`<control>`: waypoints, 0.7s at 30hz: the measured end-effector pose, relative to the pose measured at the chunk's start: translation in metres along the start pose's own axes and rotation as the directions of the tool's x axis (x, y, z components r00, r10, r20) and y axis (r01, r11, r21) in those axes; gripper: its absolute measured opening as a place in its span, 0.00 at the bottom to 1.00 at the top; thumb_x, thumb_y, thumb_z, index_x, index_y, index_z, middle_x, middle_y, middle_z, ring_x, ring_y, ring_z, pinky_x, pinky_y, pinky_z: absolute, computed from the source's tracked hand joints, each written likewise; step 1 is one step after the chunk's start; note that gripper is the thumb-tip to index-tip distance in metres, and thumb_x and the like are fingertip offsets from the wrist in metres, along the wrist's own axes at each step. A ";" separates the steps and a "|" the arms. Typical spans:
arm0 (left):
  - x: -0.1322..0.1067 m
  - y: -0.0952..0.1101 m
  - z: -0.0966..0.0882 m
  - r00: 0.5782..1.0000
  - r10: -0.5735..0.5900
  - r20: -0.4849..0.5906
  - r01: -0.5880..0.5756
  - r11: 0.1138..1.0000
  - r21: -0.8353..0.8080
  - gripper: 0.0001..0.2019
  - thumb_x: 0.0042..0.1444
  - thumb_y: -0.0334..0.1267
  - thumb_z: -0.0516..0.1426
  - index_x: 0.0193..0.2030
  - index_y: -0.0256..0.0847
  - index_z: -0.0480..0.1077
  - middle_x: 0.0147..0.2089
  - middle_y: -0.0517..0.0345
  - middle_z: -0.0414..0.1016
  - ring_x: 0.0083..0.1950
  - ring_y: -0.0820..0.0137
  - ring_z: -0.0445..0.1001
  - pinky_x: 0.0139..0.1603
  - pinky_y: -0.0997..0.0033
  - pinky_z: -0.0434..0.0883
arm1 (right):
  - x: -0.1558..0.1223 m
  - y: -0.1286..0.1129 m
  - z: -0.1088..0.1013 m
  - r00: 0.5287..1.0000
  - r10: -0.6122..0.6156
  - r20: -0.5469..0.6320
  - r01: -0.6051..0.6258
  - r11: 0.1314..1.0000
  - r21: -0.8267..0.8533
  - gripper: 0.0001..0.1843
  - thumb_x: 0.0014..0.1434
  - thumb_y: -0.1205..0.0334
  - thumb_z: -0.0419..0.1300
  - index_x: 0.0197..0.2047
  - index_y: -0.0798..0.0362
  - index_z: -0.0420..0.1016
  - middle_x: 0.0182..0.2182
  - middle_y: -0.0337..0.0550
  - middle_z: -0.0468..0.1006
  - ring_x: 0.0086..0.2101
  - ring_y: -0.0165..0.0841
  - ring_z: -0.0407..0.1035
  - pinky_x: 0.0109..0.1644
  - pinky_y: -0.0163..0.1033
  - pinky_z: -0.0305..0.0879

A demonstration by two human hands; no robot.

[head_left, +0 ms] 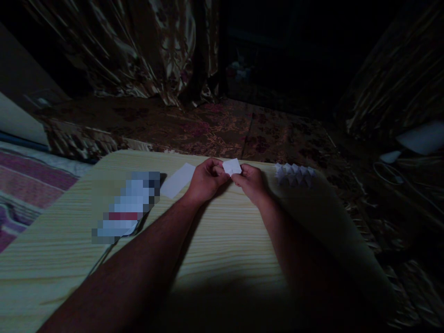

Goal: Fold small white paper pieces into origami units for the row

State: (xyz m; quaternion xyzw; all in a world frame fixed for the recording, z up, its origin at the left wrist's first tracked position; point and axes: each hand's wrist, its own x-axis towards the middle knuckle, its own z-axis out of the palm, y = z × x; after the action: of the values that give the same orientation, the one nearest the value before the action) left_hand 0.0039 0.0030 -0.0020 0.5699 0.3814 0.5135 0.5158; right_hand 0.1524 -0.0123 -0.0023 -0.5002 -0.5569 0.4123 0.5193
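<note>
A small white folded piece of paper (232, 167) is pinched between my two hands above the far part of the wooden table. My left hand (207, 179) grips its left side, thumb in front. On its lower right edge, the thumb and fingers of my right hand (250, 179) are closed. Left of my left hand lies a flat white strip of paper (177, 181). To the right of my right hand, several folded white paper pieces (294, 175) with pointed tips stand in rows.
The light wooden table (229, 249) has rounded corners. A pixelated pale object (130, 203) with a cord lies at its left. Beyond the table is a patterned cloth surface (208, 127) under shiny curtains (166, 51). A white lamp-like object (421, 138) with a cable stands at right.
</note>
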 end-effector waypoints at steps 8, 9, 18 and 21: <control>0.000 -0.001 -0.002 0.999 0.010 0.046 -0.011 1.000 0.009 0.15 0.41 0.38 0.66 0.36 0.38 0.69 0.26 0.63 0.70 0.25 0.76 0.66 0.27 0.76 0.63 | -0.001 -0.001 -0.001 0.999 0.010 -0.041 -0.011 1.000 -0.010 0.05 0.44 0.62 0.60 0.24 0.54 0.68 0.18 0.31 0.66 0.20 0.24 0.56 0.22 0.31 0.49; 0.000 -0.001 -0.002 0.999 0.018 0.051 -0.019 1.000 0.005 0.15 0.41 0.38 0.66 0.36 0.38 0.69 0.26 0.63 0.70 0.25 0.76 0.66 0.27 0.76 0.63 | -0.001 0.001 -0.001 0.999 0.011 -0.038 -0.011 1.000 -0.008 0.05 0.44 0.62 0.60 0.24 0.54 0.68 0.18 0.32 0.66 0.20 0.24 0.56 0.22 0.31 0.49; -0.003 0.002 0.000 0.998 0.007 0.067 -0.011 0.999 0.052 0.16 0.41 0.42 0.66 0.35 0.37 0.71 0.26 0.62 0.69 0.25 0.76 0.65 0.27 0.76 0.61 | 0.001 0.003 0.000 1.000 -0.019 -0.013 0.019 1.000 0.010 0.05 0.45 0.62 0.59 0.27 0.54 0.69 0.20 0.32 0.68 0.22 0.25 0.59 0.24 0.31 0.52; -0.002 0.001 -0.001 0.996 0.014 0.089 -0.017 0.999 0.038 0.14 0.42 0.41 0.66 0.34 0.36 0.71 0.26 0.62 0.69 0.26 0.76 0.65 0.27 0.76 0.61 | 0.000 0.003 -0.001 1.000 0.000 -0.026 0.000 1.000 -0.008 0.05 0.45 0.62 0.59 0.26 0.55 0.69 0.20 0.33 0.68 0.22 0.25 0.59 0.24 0.31 0.52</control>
State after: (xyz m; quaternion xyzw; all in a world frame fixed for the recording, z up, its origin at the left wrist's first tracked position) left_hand 0.0028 0.0010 -0.0014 0.6048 0.3635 0.4845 0.5172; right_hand 0.1537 -0.0117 -0.0046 -0.5075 -0.5519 0.4034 0.5245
